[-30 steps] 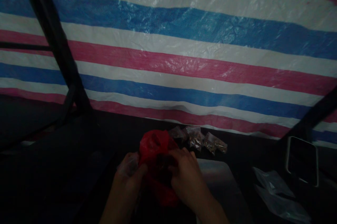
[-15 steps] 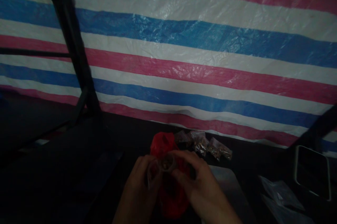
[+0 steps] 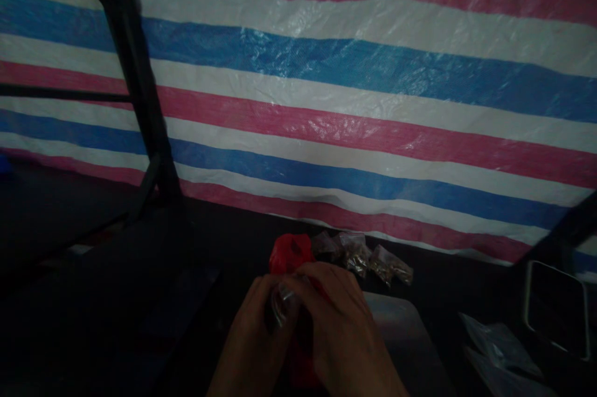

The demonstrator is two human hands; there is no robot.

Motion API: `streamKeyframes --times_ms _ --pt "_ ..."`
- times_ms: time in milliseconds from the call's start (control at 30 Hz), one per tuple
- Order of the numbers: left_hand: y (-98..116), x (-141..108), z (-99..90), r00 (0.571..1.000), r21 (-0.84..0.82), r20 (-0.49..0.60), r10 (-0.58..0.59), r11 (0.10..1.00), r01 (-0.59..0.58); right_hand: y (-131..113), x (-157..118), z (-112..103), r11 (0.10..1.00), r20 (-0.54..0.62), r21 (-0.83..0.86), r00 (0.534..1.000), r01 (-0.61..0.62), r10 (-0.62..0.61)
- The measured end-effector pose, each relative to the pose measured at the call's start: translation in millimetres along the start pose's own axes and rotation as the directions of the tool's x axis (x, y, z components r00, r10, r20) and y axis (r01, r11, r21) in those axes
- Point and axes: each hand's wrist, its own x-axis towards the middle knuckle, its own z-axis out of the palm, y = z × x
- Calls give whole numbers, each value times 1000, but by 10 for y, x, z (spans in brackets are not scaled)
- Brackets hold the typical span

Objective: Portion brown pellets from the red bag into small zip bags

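Observation:
My left hand (image 3: 254, 331) and my right hand (image 3: 342, 322) are together at the bottom middle, both with fingers closed. Between them is a small clear plastic bag (image 3: 281, 299), mostly hidden by the fingers; its contents do not show. Under and behind the hands lies a red plastic bag (image 3: 290, 252), partly covered by them. Just beyond my right hand several small clear bags (image 3: 357, 258) with small brownish-gold pieces lie side by side on the dark table (image 3: 228, 241).
A flat greyish tray or sheet (image 3: 403, 316) lies right of my right hand. Further right are flat clear plastic bags (image 3: 504, 344) and a light-rimmed phone-like object (image 3: 557, 310). Black frame posts (image 3: 137, 79) stand before a striped plastic sheet (image 3: 354, 104). The light is dim.
My right hand has moved left and turned over the small bag, closing on it beside my left fingers. The bag's round opening, seen before, is now covered.

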Motion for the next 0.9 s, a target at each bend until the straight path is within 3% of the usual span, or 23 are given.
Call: streamKeyframes --times_ms 100,167,333,433,500,600,700,800,900 --pt "-27 -11 11 999 34 -29 17 999 -16 61 6 -7 1000 -93 14 996 -8 10" --pt "-67 -15 3 996 69 -78 37 997 -32 124 5 -12 996 -113 20 989 -89 91" --pt "-42 -21 -101 950 140 -283 132 985 -95 183 -37 59 955 49 87 959 -282 279" --pt "77 -50 -164 919 82 -351 178 984 -159 81 -44 80 922 33 245 953 -299 300" --pt "150 -95 -172 951 -44 -275 142 986 -160 -9 -22 40 882 -4 386 956 -269 293" --pt "196 -182 -117 997 -256 -59 59 964 -72 -93 26 -64 824 -11 527 968 -209 252" --pt "187 -233 -23 995 -369 97 29 929 9 -71 40 -152 793 36 562 964 -236 262" --pt "180 -225 51 986 -422 165 38 906 36 7 -1 -225 769 50 562 941 -304 336" --pt "189 -195 101 963 -467 268 5 876 125 75 -68 -312 728 119 602 939 -327 324"
